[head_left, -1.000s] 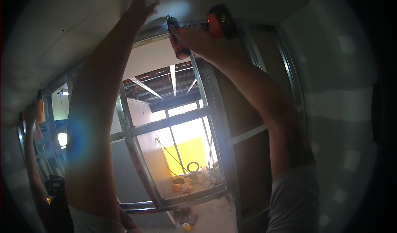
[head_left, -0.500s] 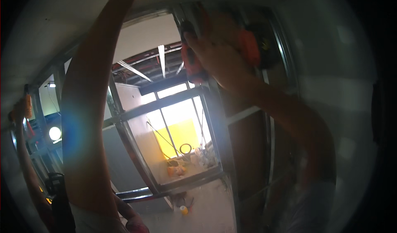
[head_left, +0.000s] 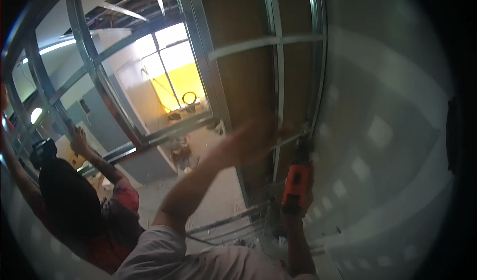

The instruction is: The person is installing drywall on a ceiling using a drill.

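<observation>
My right hand (head_left: 294, 218) is closed around an orange and black power drill (head_left: 296, 184), low beside the plasterboard wall. The drill's dark front end points up toward a metal stud close to that wall. My left hand (head_left: 254, 140) reaches across in front of the brown board panel (head_left: 248, 81) between the metal studs (head_left: 276, 76). It is smeared by motion, so its fingers cannot be made out, and I see nothing clearly held in it.
At the left a co-worker in a dark head covering (head_left: 67, 190) has one hand (head_left: 78, 142) at the metal frame (head_left: 107, 86). The plasterboard wall (head_left: 382, 106) rises on the right. Metal lengths (head_left: 226, 223) lie below. Beyond the frame is a bright window with yellow sheeting (head_left: 174, 84).
Both my arms have come down from high overhead. The drill has moved from the top of the view to low beside the right wall. The view has shifted, showing more of the co-worker.
</observation>
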Demonstrator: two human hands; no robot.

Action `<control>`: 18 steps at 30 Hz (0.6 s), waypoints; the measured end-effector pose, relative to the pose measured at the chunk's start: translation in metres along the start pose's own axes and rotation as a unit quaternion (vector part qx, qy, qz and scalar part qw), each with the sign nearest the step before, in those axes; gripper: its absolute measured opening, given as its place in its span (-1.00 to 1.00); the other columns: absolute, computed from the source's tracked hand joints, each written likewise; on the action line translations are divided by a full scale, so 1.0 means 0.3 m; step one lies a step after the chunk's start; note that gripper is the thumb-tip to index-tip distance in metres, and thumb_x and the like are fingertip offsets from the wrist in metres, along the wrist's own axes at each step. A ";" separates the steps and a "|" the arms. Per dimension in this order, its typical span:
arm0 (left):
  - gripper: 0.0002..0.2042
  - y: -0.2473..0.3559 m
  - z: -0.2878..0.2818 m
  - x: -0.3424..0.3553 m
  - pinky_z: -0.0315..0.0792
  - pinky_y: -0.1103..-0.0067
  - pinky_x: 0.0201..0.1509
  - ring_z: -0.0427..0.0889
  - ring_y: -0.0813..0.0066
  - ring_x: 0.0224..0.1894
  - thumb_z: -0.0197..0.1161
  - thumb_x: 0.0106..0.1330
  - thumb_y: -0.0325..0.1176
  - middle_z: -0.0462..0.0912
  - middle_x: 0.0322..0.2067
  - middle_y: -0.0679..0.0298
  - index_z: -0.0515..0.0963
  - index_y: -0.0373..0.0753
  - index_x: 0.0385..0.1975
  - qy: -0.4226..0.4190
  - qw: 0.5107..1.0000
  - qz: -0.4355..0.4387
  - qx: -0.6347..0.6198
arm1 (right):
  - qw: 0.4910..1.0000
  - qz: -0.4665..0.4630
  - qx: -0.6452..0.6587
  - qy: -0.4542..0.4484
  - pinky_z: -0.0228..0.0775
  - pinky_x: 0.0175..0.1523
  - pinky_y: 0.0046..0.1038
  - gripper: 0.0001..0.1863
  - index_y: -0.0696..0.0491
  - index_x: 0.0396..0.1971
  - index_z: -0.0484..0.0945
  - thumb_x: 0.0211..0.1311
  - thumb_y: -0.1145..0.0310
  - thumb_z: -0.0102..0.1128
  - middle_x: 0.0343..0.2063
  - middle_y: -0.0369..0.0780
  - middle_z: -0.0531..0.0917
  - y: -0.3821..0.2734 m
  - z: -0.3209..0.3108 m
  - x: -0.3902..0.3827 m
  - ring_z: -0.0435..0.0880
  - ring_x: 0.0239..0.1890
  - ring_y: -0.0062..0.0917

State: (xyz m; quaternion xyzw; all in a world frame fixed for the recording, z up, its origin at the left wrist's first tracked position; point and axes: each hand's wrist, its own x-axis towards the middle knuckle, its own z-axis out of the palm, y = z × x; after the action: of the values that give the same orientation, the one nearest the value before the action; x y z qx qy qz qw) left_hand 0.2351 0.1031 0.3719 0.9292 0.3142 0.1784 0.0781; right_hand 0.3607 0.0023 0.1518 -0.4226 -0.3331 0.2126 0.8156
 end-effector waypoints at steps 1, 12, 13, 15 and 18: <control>-0.62 -0.048 0.149 -0.064 0.58 0.29 -0.17 0.69 -0.05 -0.21 0.02 0.52 -0.21 0.63 -0.20 -0.09 0.37 -0.31 0.20 0.122 0.929 0.310 0.164 | 1.000 0.014 -0.005 -0.004 0.58 -0.29 -0.37 -0.46 0.02 0.39 0.23 0.56 0.09 -0.13 -0.13 -0.22 0.61 -0.006 -0.054 -0.037 0.67 -0.29 -0.44; -0.30 0.170 1.106 -0.415 0.48 0.60 -0.32 0.67 0.50 -0.22 0.33 0.27 0.18 0.67 -0.21 0.10 0.37 -0.38 0.07 -0.164 0.774 -0.298 -0.534 | 0.871 -0.008 -0.421 -0.253 0.49 -0.25 -0.10 -0.21 0.12 0.33 0.17 0.07 0.50 0.30 -0.20 -0.01 0.63 0.191 -0.662 -0.369 0.64 -0.25 0.02; -0.43 0.181 1.168 -0.453 0.45 0.63 -0.36 0.64 0.60 -0.31 0.43 0.24 0.05 0.68 -0.25 0.25 0.48 -0.32 -0.02 -0.133 0.719 -0.330 -0.598 | 0.870 0.001 -0.425 -0.250 0.49 -0.25 -0.10 -0.21 0.12 0.33 0.17 0.07 0.50 0.30 -0.20 -0.01 0.63 0.216 -0.693 -0.390 0.64 -0.25 0.02; -0.52 0.165 1.270 -0.498 0.45 0.62 -0.38 0.62 0.62 -0.36 0.44 0.23 -0.01 0.67 -0.31 0.29 0.54 -0.30 -0.10 -0.157 0.690 -0.360 -0.608 | 0.819 0.022 -0.476 -0.320 0.45 -0.13 -0.06 -0.21 0.13 0.26 0.18 -0.03 0.59 0.33 -0.11 0.02 0.58 0.255 -0.764 -0.442 0.61 -0.15 0.07; -0.73 0.160 1.402 -0.536 0.45 0.60 -0.43 0.58 0.63 -0.47 0.45 0.22 -0.17 0.66 -0.43 0.36 0.65 -0.25 -0.30 -0.196 0.633 -0.395 -0.636 | 0.855 0.021 -0.415 -0.312 0.42 -0.06 -0.07 -0.20 0.13 0.24 0.19 -0.08 0.66 0.32 0.01 0.05 0.51 0.263 -0.819 -0.492 0.57 -0.05 0.07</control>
State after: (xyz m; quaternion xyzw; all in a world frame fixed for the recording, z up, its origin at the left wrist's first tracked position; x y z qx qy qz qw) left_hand 0.3031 -0.0473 -0.0499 0.4488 0.4373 0.1002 0.7728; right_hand 0.4317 -0.1815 -0.0709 -0.6405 -0.6181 0.1923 0.4132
